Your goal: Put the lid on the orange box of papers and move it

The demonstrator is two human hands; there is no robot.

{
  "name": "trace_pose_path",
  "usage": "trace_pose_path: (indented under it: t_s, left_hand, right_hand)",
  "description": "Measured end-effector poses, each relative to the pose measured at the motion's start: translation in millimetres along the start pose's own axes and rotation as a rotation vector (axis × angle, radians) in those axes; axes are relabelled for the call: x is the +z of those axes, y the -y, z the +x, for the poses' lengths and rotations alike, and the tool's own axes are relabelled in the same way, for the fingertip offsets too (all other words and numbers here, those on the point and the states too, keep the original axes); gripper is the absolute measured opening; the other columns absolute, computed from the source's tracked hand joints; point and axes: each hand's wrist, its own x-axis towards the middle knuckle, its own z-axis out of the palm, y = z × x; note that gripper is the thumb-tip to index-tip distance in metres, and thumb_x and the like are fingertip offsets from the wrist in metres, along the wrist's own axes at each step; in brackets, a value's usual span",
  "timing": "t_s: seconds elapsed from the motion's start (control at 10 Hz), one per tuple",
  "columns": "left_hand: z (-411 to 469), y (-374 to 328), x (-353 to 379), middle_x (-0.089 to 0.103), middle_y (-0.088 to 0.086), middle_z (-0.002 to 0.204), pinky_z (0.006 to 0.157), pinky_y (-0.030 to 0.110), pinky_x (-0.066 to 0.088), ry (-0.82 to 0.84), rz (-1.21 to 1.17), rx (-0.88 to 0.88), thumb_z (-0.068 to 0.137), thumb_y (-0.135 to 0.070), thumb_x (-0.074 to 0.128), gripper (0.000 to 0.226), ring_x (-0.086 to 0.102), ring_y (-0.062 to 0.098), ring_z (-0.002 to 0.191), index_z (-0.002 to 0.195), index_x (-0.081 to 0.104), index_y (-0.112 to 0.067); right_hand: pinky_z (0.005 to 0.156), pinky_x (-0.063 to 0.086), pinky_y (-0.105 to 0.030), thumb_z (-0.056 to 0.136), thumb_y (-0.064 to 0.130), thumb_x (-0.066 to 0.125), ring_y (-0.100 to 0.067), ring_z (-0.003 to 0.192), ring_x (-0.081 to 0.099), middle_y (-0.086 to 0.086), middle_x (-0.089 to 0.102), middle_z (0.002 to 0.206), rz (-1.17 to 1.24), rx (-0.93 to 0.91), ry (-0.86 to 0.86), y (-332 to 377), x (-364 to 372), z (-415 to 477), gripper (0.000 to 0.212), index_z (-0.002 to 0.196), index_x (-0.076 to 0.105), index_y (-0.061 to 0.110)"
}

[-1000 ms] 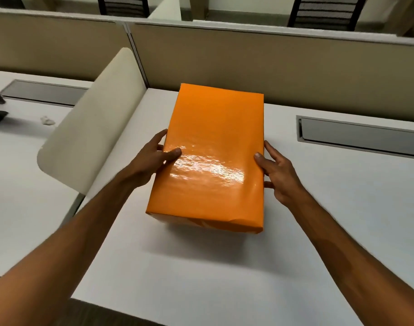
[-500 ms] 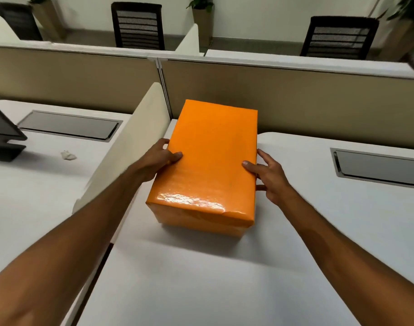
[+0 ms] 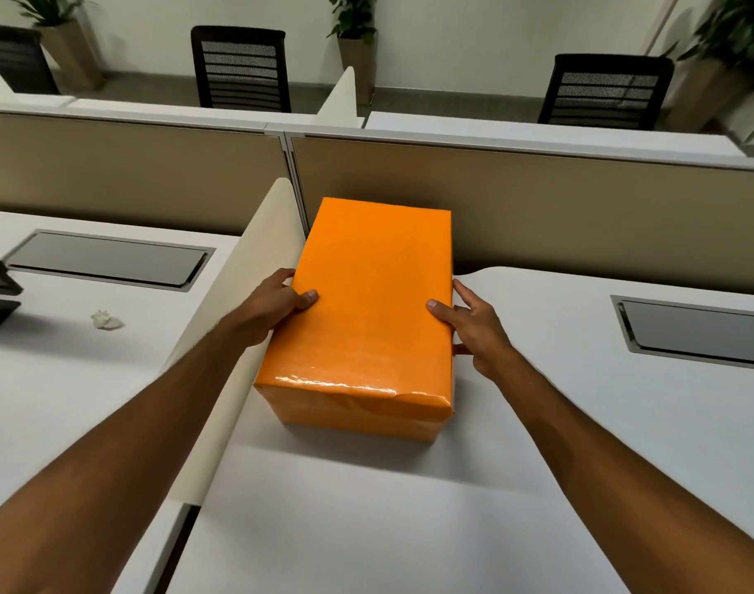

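Orange box (image 3: 368, 310): rests on the white desk (image 3: 581, 422), lid seated, far end close against the tan partition (image 3: 538, 207) and left flank just beside the cream side divider (image 3: 238, 319). I judge it heavy if full of papers, with stiff walls that will not yield under side pressure. The glossy wrap reflects light along the near top edge and is probably slippery, so I would take hold low on the two long sides and not rely on the top face alone. The wrap is creased at the near right corner; I judge that spot a poor grip point. My left hand (image 3: 276, 306) clamps the left long side, thumb on the lid top. My right hand (image 3: 473, 325) presses the right long side, thumb on top, fingers (image 3: 465, 293) spread moderately against the wall
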Motion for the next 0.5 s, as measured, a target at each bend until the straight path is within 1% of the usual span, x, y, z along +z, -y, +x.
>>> trace_pose_path:
  t_s: [0.1,0.2,0.3,0.4,0.5]
  left_hand:
    - [-1,-1,0,0.046,0.012,0.147,0.105,0.058,0.041,-0.003,0.018,0.002,0.089,-0.032,0.065,0.071,0.051,0.039,0.126,0.15,0.03,-0.021]
    - [-5,-2,7,0.04,0.014,0.153,0.107,0.056,0.038,-0.06,0.129,0.035,0.092,-0.037,0.06,0.074,0.046,0.04,0.131,0.153,0.023,-0.02]
    - [-12,-2,15,0.034,0.017,0.156,0.108,0.054,0.035,-0.165,0.339,0.111,0.093,-0.039,0.057,0.078,0.041,0.041,0.136,0.155,0.016,-0.015]
    - [-29,-5,32,0.033,0.021,0.154,0.108,0.055,0.034,-0.3,0.526,0.258,0.093,-0.041,0.057,0.078,0.037,0.041,0.137,0.153,0.019,-0.008]
    - [-42,-4,45,0.033,0.02,0.155,0.11,0.055,0.032,-0.36,0.536,0.346,0.093,-0.042,0.056,0.077,0.035,0.04,0.138,0.152,0.022,-0.006]
  right_hand:
    - [0.048,0.053,-0.023,0.081,0.047,0.073,-0.018,0.101,0.061,0.002,0.059,0.127,-0.01,-0.004,0.0,-1,0,1,0.082,0.151,0.031,0.038]
    - [0.057,0.056,-0.031,0.082,0.048,0.072,-0.024,0.107,0.06,-0.004,0.058,0.137,-0.04,-0.003,0.001,2,-1,-2,0.083,0.153,0.029,0.034]
    - [0.073,0.058,-0.044,0.084,0.049,0.07,-0.031,0.117,0.059,-0.009,0.055,0.142,-0.081,-0.003,-0.022,4,-3,-5,0.084,0.153,0.029,0.028]
    - [0.099,0.051,-0.054,0.089,0.049,0.064,-0.033,0.125,0.056,-0.013,0.055,0.142,-0.236,-0.056,-0.079,18,-13,-25,0.073,0.15,0.038,0.021]
    - [0.1,0.051,-0.049,0.092,0.045,0.063,-0.029,0.123,0.057,-0.013,0.059,0.138,-0.341,-0.141,-0.1,27,-26,-37,0.062,0.145,0.046,0.017]
